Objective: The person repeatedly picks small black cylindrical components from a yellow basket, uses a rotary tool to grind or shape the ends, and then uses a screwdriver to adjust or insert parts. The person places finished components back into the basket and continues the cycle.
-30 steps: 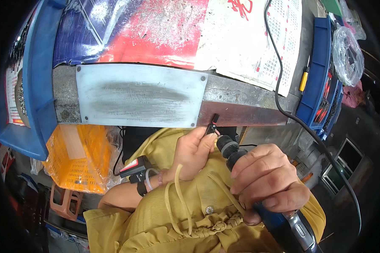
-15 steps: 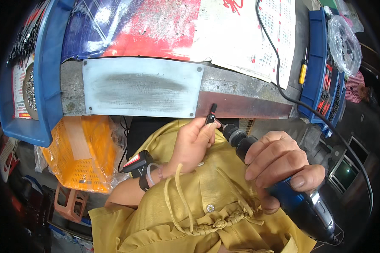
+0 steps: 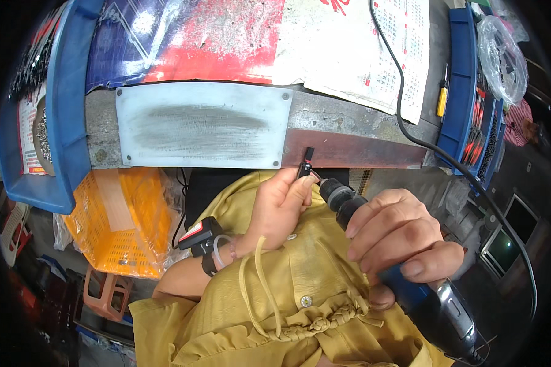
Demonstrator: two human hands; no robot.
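Note:
My left hand (image 3: 280,202) pinches a small black rod-shaped part (image 3: 308,160) with a thin red band, between thumb and fingers just below the bench edge. My right hand (image 3: 404,235) is wrapped round a blue and black electric screwdriver (image 3: 431,306). The tool slants up and to the left, and its ribbed nose (image 3: 337,194) points at the part. Its thin bit reaches close to my left fingertips; whether it touches the part is hard to make out.
Ahead lies a metal bench with a worn pale plate (image 3: 202,156) fixed along its edge. Blue bins (image 3: 73,122) flank it, the left one with small metal pieces. A yellow screwdriver (image 3: 441,101) lies right. A black cable (image 3: 404,92) crosses the bench. An orange basket (image 3: 128,244) stands below left.
My right hand and the electric screwdriver have shifted slightly left. My left hand keeps its pinch on the black part, nearly unmoved. The whole view has shifted a little.

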